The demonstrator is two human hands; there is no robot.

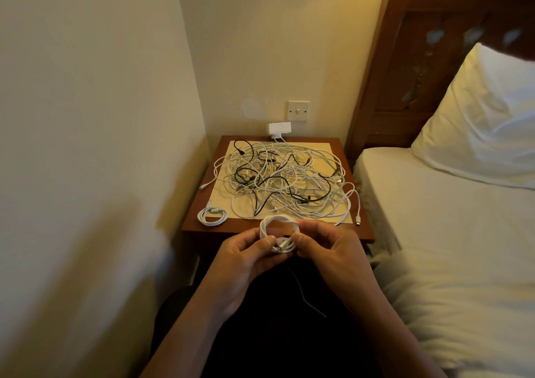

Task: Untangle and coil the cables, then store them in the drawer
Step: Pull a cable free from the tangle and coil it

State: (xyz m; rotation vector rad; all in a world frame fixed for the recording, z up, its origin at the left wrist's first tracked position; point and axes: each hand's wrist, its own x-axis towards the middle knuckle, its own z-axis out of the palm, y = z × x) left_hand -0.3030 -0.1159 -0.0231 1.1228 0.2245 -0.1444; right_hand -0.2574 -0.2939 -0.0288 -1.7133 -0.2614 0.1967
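Hands first: left hand point(246, 259) and right hand point(327, 250) both grip one small white coiled cable point(278, 234), held above the near edge of the bench. Left fingers curl round the coil's lower left; right thumb and forefinger pinch its right side. Plug ends sit at the bottom of the loop, between the two thumbs.

One thin dark cable point(304, 293) trails over the dark lap below the hands.

On the brown wooden bench point(197, 225):
- 1 finished white coil point(212, 216), near-left corner, off the mat
- 1 big tangle of white and black cables point(286, 181), spread across the cream rectangular mat point(327, 152); strand count in it can't be told
- 1 loose white end hangs past the near-right corner

Back wall: 1 white plug block point(279, 128) just above the bench's far edge, 1 cream wall switch point(298, 110) above that. Cream walls meet at a corner. Bed with white sheet point(434, 218) on the right, touching the bench side; 1 white pillow point(486, 123), dark carved wooden headboard point(419, 44).
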